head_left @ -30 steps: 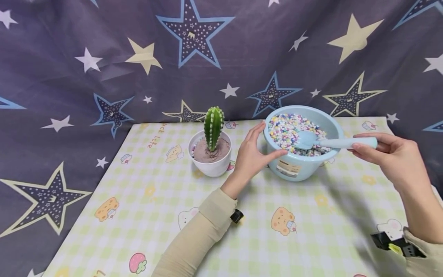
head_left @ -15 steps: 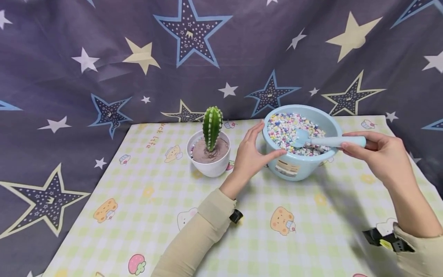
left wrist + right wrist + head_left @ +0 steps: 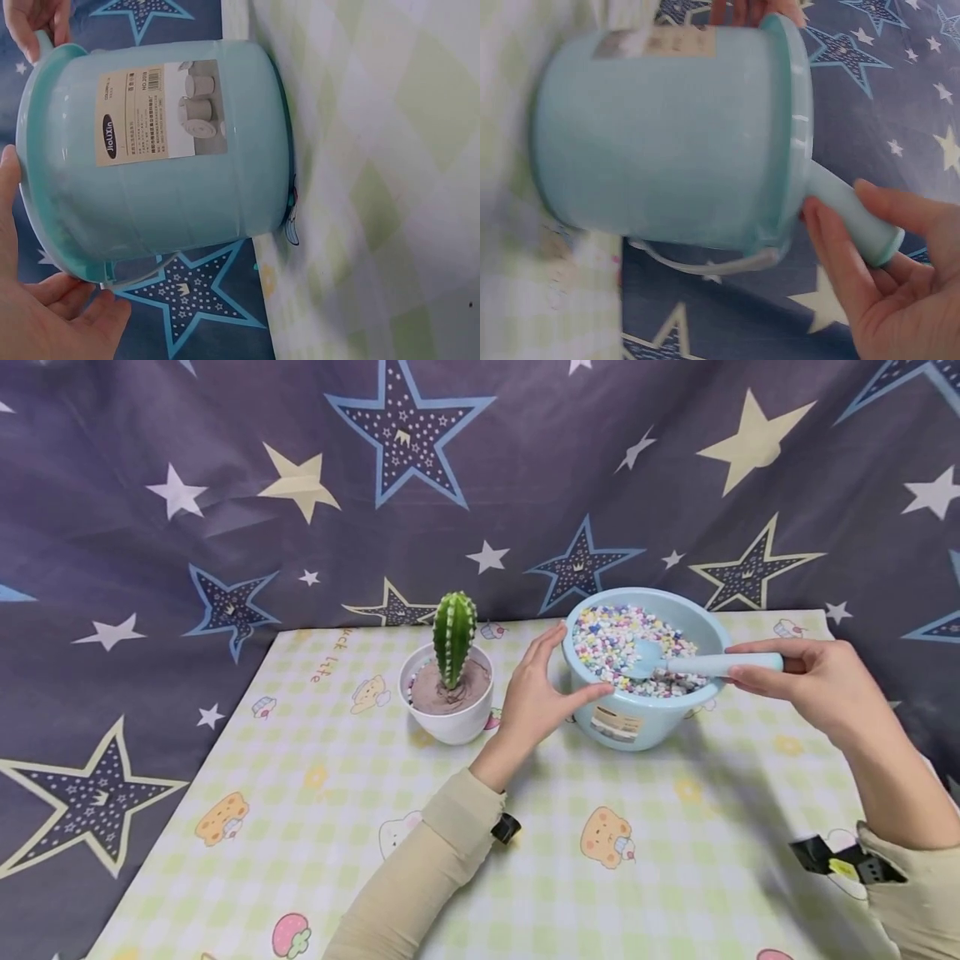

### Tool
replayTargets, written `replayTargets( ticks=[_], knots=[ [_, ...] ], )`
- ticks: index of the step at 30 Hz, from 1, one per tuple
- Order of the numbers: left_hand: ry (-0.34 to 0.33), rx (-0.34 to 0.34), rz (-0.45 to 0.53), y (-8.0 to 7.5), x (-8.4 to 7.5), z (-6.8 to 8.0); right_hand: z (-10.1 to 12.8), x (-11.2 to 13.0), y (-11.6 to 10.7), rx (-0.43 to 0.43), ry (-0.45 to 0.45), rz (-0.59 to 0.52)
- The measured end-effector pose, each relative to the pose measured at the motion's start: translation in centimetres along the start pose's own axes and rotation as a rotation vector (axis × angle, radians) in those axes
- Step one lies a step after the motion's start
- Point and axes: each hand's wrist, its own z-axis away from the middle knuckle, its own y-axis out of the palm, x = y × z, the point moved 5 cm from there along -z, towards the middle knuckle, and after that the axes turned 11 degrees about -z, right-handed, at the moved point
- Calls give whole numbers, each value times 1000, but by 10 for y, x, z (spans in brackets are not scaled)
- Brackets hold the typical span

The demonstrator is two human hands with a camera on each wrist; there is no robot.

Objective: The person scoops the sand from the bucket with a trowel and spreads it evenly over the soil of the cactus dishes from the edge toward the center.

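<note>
Table: green-checked cartoon cloth
Backdrop: dark star-print fabric behind the far edge
Left hand: fingers spread wide, cradling the blue bowl
Right hand: grips the scoop

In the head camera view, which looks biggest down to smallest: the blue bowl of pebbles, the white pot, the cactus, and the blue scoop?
1. Blue bowl, clearly the largest.
2. White pot.
3 and 4. Cactus and blue scoop: they look alike in size, and the right hand hides part of the scoop's handle, so I would not rank them.
</note>
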Motion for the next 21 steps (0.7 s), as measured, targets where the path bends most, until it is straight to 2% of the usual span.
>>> replayTargets(
  ticks=[4, 9, 14, 16, 21],
  knots=[
    [-1, -2, 10, -1, 1, 1, 4, -4, 3, -31, 40, -141],
    [-9, 6, -3, -1, 0, 1, 9, -7, 6, -62, 44, -274],
    [-21, 9, -3, -2, 0, 1, 13, -13, 11, -45, 29, -613],
    [-21, 10, -1, -2, 0, 1, 14, -15, 12, -49, 15, -717],
    [-21, 12, -2, -1, 1, 1, 16, -18, 15, -89, -36, -797]
  ],
)
